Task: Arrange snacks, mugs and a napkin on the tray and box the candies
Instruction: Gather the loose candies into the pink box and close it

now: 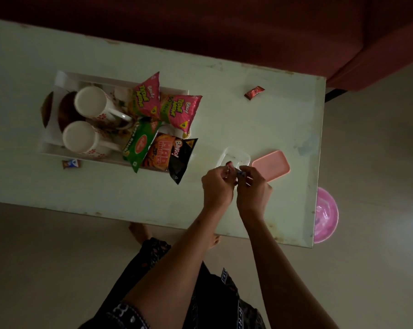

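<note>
On the pale table stands a white tray (63,78) holding two white floral mugs (91,104) (82,137) and several snack packets (174,110). Both my hands meet just in front of a small clear box (238,156). My left hand (218,186) and my right hand (254,188) pinch a small wrapped candy (239,173) between their fingertips. The box's pink lid (271,165) lies flat to its right. A red-wrapped candy (254,92) lies at the far right of the table. Another small candy (70,163) lies in front of the tray.
A dark red sofa (224,32) runs behind the table. A pink plastic bowl (326,216) sits on the floor beyond the table's right edge. My feet and dark patterned clothing show below the table's near edge.
</note>
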